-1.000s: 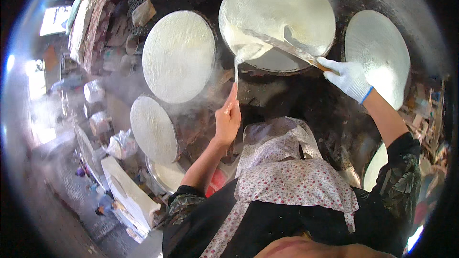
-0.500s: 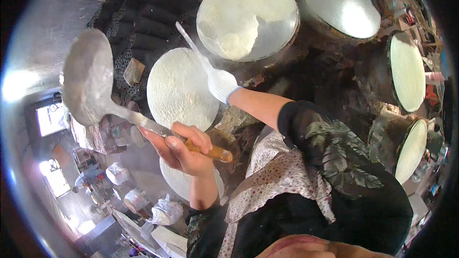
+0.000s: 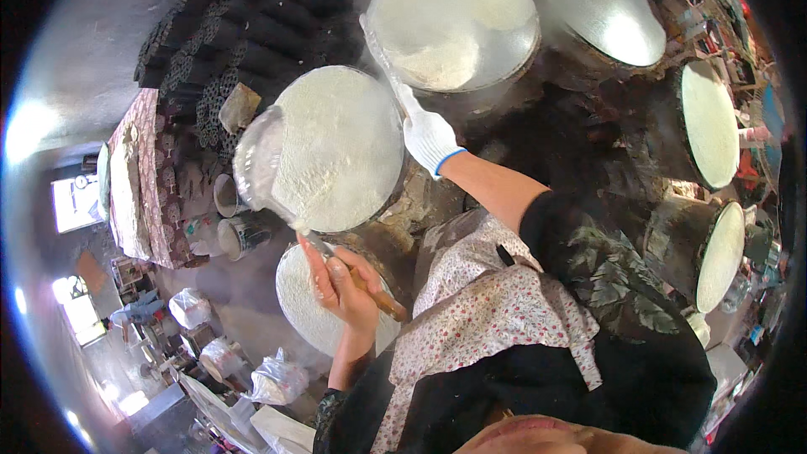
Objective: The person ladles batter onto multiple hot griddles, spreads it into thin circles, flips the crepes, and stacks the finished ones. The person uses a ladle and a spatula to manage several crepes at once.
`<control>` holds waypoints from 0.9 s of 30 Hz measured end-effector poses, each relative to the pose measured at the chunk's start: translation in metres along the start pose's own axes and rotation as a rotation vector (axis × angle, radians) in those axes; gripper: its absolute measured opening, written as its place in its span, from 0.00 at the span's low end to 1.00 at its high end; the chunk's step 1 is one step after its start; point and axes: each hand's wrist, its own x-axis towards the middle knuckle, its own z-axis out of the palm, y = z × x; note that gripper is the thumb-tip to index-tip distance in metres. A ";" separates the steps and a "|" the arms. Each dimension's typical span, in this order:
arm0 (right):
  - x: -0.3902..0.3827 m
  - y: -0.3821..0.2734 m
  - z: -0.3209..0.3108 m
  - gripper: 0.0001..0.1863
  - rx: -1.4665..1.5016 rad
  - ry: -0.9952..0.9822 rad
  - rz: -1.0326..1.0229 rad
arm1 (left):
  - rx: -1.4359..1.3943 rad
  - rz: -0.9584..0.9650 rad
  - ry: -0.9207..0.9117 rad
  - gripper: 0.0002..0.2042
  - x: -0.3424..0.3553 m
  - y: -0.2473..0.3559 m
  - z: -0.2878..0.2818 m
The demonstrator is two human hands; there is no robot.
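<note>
My left hand (image 3: 349, 286) is closed around the wooden handle of a large metal ladle (image 3: 259, 155). The ladle's bowl is smeared by motion and overlaps the left edge of a round griddle (image 3: 340, 147) covered with pale batter. My right hand (image 3: 430, 139), in a white knit glove with a blue cuff, grips a long, narrow, batter-coated spatula (image 3: 387, 63). Its blade passes between that griddle and a farther griddle (image 3: 450, 21), reaching the farther one's left rim. Pale batter covers part of the farther griddle, the rest looking thin or bare.
A shiny griddle (image 3: 601, 4) stands at the far right. Batter-covered griddles (image 3: 710, 122) line the right side, and another griddle (image 3: 315, 303) sits below my left hand. Dark stacked tubes (image 3: 244, 29) lie at the far left, with a light block (image 3: 239, 108) beside them. Steam hangs around.
The ladle has swung right and its bowl has come down from the far left to the near griddle's edge. The spatula and gloved hand have shifted right in the picture. The view has turned slightly.
</note>
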 end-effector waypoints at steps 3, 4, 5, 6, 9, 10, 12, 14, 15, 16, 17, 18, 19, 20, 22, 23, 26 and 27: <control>-0.001 0.034 -0.013 0.35 -0.113 0.039 0.174 | 0.015 -0.054 -0.034 0.29 -0.004 -0.010 -0.006; -0.015 0.056 -0.029 0.34 -0.158 0.064 0.088 | 0.011 -0.032 -0.061 0.29 -0.003 -0.012 -0.008; -0.026 0.077 -0.047 0.33 -0.067 0.118 0.078 | 0.004 0.005 -0.090 0.29 -0.001 -0.014 -0.010; -0.032 0.095 -0.066 0.34 -0.111 0.120 0.109 | -0.006 -0.033 -0.071 0.29 0.000 -0.016 -0.010; -0.036 0.098 -0.076 0.34 0.019 0.330 0.264 | -0.015 -0.095 -0.062 0.29 0.005 -0.015 -0.008; -0.034 0.088 -0.068 0.33 0.071 0.424 0.211 | -0.032 -0.091 -0.047 0.28 0.005 -0.014 -0.004; -0.032 0.065 -0.045 0.31 0.095 0.371 0.168 | -0.004 -0.045 -0.088 0.29 0.006 -0.013 0.004; -0.038 0.055 -0.032 0.31 -0.019 0.183 0.036 | 0.006 -0.048 -0.122 0.29 0.008 -0.013 0.015; -0.040 0.054 -0.031 0.31 0.002 -0.055 -0.025 | -0.001 -0.074 -0.138 0.29 0.009 -0.014 0.021; -0.049 0.060 -0.036 0.32 0.008 -0.205 0.034 | -0.008 -0.100 -0.154 0.29 0.011 -0.014 0.025; -0.056 0.070 -0.047 0.31 -0.135 -0.160 0.131 | -0.017 -0.098 -0.175 0.29 0.012 -0.016 0.031; -0.063 0.094 -0.078 0.31 -0.095 0.104 0.022 | -0.027 -0.096 -0.196 0.29 0.013 -0.017 0.035; -0.067 0.104 -0.092 0.30 -0.055 0.225 -0.004 | -0.039 -0.087 -0.209 0.29 0.015 -0.018 0.041; -0.070 0.110 -0.103 0.29 -0.030 0.361 0.001 | -0.018 -0.081 -0.223 0.29 0.015 -0.018 0.046; -0.073 0.114 -0.114 0.27 -0.054 0.422 0.199 | 0.020 -0.047 -0.244 0.29 0.015 -0.017 0.059; -0.072 0.114 -0.117 0.27 -0.062 0.394 0.217 | 0.016 -0.065 -0.242 0.29 0.014 -0.017 0.068; -0.071 0.111 -0.113 0.32 -0.004 0.183 -0.025 | 0.024 -0.079 -0.233 0.29 0.011 -0.011 0.089; -0.072 0.115 -0.115 0.34 -0.066 -0.046 -0.011 | 0.025 -0.093 -0.233 0.29 0.010 -0.009 0.096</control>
